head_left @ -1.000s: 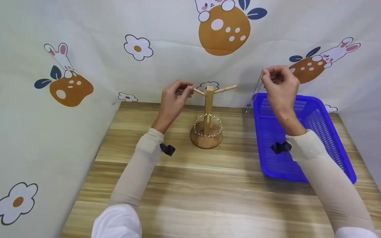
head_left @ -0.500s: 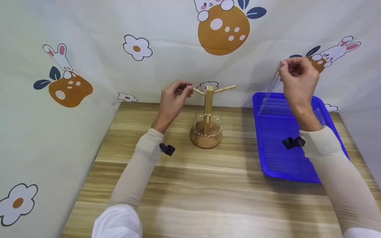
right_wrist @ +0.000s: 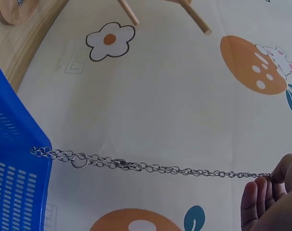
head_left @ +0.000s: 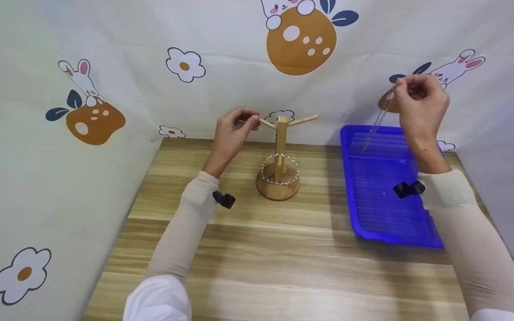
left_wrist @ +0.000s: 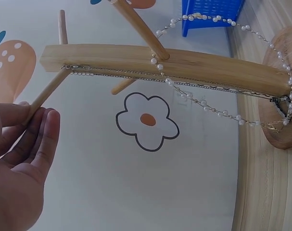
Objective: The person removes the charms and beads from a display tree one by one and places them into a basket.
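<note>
My left hand [head_left: 234, 133] pinches the tip of a wooden peg [left_wrist: 49, 91] on a jewelry stand [head_left: 280, 147] with a round base. In the left wrist view, a thin dark chain [left_wrist: 136, 77] hangs from that peg close to the post. A pearl-bead necklace [left_wrist: 203, 102] loops over another peg and reaches down to the base. My right hand [head_left: 424, 104] is raised at the back right, pinching one end of a silver chain necklace [right_wrist: 160, 169] between thumb and fingertips. The chain hangs doubled, with a larger ring partway along, and its lower end overlaps the basket.
A blue plastic basket [head_left: 350, 187] with slotted sides stands on the wood-grain table [head_left: 248, 249] at the right, partly hidden by my right forearm. Behind rises a pale cloth wall [head_left: 230, 98] printed with flowers, rabbits and oranges. Other pegs stick out from the stand.
My right hand has moved right and slightly up with the silver chain necklace, from beside the basket's left edge to over the basket. The left hand stays on the peg.
</note>
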The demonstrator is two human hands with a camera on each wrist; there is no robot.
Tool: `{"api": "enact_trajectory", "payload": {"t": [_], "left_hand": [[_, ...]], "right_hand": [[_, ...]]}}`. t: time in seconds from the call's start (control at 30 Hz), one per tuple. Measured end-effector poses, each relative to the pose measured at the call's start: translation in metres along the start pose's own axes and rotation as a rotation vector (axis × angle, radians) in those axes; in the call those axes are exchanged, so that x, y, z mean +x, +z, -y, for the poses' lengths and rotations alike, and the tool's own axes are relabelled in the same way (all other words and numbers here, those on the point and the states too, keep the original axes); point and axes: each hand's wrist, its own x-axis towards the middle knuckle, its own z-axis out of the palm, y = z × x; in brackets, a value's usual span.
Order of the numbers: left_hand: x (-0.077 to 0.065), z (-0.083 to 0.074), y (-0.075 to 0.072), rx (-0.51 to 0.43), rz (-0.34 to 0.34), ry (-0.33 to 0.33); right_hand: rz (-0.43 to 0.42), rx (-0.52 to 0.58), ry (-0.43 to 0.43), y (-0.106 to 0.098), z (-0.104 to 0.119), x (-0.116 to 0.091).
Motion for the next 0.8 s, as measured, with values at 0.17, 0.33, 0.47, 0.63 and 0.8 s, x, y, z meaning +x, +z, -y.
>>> {"api": "enact_trajectory", "payload": {"t": [0.17,0.33,0.47,0.63,0.8], "left_hand": [[0.0,-0.001,0.0,-0.021,0.001,-0.014],[0.0,-0.002,0.0,-0.024,-0.002,-0.026],[0.0,-0.002,0.0,-0.01,-0.006,-0.026],[0.0,-0.002,0.001,-0.018,-0.004,-0.021],[0.0,-0.002,0.002,-0.034,-0.01,-0.023]], "right_hand": [[0.005,-0.042,0.049,-0.006,-0.005,0.004],[0.02,-0.068,0.073,-0.011,-0.016,0.007],[0.031,-0.101,0.084,-0.013,-0.026,0.009],[0.039,-0.149,0.121,-0.014,-0.039,0.011],[0.042,-0.187,0.122,-0.014,-0.05,0.01]]}}
